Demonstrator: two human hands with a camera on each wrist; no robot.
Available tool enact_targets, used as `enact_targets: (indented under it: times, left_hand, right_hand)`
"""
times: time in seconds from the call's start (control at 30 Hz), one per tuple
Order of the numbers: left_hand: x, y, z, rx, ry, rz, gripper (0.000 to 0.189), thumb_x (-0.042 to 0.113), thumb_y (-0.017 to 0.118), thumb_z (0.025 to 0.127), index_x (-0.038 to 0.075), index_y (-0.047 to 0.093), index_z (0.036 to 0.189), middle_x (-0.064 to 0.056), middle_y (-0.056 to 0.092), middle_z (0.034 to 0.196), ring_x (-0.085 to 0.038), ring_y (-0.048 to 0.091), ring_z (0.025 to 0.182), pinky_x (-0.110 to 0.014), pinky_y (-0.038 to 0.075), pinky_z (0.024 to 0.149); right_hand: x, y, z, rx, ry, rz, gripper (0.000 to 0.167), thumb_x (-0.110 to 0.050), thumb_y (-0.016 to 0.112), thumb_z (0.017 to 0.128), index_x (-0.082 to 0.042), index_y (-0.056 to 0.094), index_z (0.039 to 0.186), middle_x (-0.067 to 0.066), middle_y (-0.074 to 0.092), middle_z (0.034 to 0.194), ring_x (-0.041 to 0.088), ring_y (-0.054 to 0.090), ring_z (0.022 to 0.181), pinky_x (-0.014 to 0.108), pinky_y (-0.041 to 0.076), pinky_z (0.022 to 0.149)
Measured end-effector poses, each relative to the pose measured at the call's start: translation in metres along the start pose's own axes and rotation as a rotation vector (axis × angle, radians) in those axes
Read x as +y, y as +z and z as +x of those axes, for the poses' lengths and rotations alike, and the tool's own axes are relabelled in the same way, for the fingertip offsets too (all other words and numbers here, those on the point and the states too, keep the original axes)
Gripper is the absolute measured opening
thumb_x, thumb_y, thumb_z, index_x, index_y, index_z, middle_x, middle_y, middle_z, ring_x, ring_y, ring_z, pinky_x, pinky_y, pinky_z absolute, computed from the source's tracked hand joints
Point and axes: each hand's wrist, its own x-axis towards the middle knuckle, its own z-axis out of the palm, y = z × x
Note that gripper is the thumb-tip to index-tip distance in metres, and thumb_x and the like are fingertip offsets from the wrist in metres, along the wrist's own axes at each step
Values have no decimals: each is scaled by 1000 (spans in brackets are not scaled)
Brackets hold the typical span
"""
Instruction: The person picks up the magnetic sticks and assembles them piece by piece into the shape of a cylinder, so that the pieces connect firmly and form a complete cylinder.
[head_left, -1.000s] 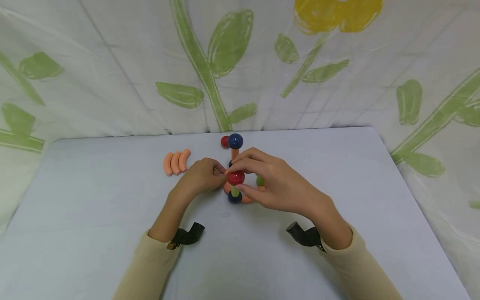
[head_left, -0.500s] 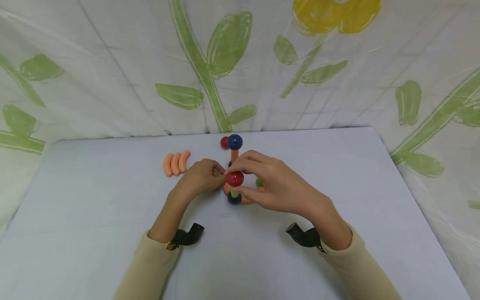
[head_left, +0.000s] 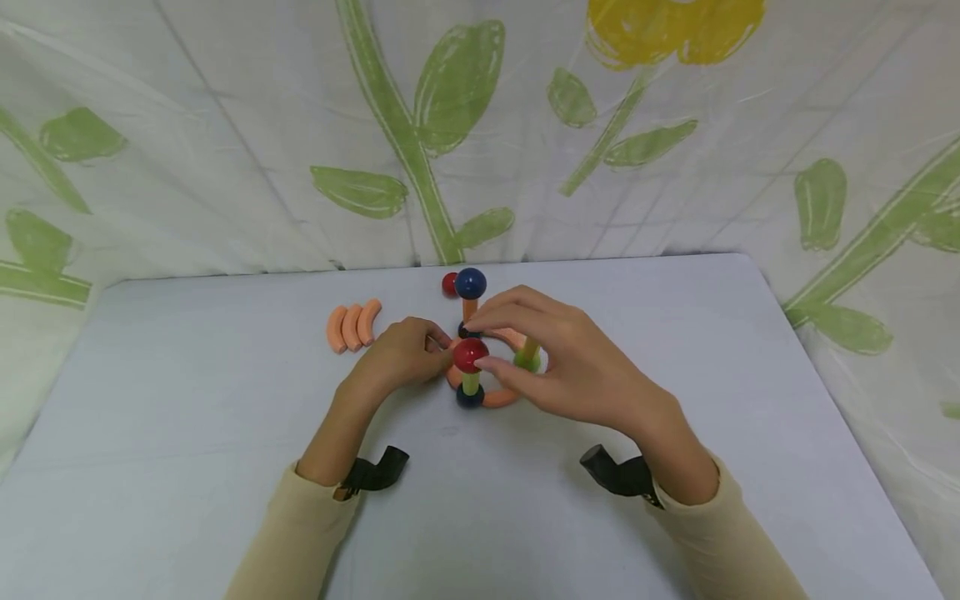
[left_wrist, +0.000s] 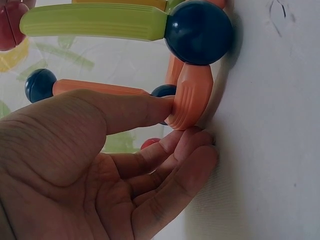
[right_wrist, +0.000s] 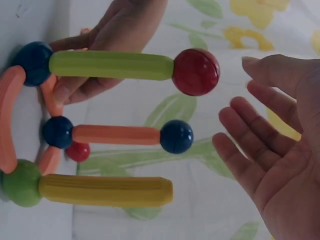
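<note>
A magnetic-style stick-and-ball structure stands on the table, its base a ring of orange curved sticks (right_wrist: pixel 7 120). My left hand (head_left: pixel 408 350) pinches one curved orange stick (left_wrist: pixel 192 97) of that base between thumb and fingers. From a dark blue ball (left_wrist: pixel 199 32) rises a green stick (right_wrist: pixel 112 65) topped by a red ball (head_left: pixel 471 355). An upright orange stick (right_wrist: pixel 117 134) carries a blue ball (head_left: pixel 471 283). The yellow stick (right_wrist: pixel 107 190) stands on a green ball (right_wrist: pixel 22 182), its top end bare. My right hand (head_left: pixel 562 354), fingers spread, is beside the red ball, apart from it.
Three loose orange curved sticks (head_left: pixel 353 325) lie left of the structure. Another red ball (head_left: pixel 450 284) sits behind it, close to the table's far edge. A white cloth painted with plants (head_left: pixel 262 125) hangs beyond the table (head_left: pixel 187 417).
My right hand has let go of the red ball and drawn off to the right, uncovering the yellow stick and more of the ring. The left hand keeps its place.
</note>
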Motion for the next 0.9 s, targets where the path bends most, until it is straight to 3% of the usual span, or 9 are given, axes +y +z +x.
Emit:
enact_targets:
  times: [0.17,0.3,0.47,0.6,0.7,0.9]
  left_hand:
    - [0,-2,0,-2,-4,-4,39,38,69,97,4,76,115,-9,73,96,-20,63,83,-27,48,69]
    - [0,-3,0,-9,-4,-9,38,36,68,97,4,76,116,-8,72,94,-19,63,82,-27,49,69]
    - [2,-1,3,-4,-1,-11,36,34,68,97,4,76,115,-7,70,92,-19,61,81,-27,47,68]
    - [6,4,6,-17,18,-17,37,36,68,97,4,76,114,-8,70,93,-19,61,83,-27,47,69]
    - [7,6,5,-21,8,-32,38,37,69,97,4,75,115,-8,71,95,-19,62,84,-27,48,70]
    - [3,1,-1,-8,-19,-37,36,36,70,97,5,75,114,-7,71,92,-19,62,81,-27,48,68]
  right_hand:
    - [3,-7,-1,102,17,-5,36,-11,81,93,-12,71,128,0,72,127,14,66,123,31,53,106]
    - [15,-13,-10,153,82,-27,41,-10,80,94,-10,68,133,2,71,130,17,67,123,32,54,107]
    - [42,-17,-30,175,206,65,40,-2,71,99,-9,64,138,4,69,136,15,66,127,25,52,110]
    - [57,-19,-50,140,335,139,44,7,54,101,-9,62,142,6,67,140,10,65,127,19,51,109]
    - [66,-17,-58,98,387,167,52,11,47,99,-10,60,145,8,65,144,16,64,129,22,52,108]
    - [85,4,-59,-8,378,127,42,0,66,100,-9,61,141,10,66,139,27,64,129,43,57,106]
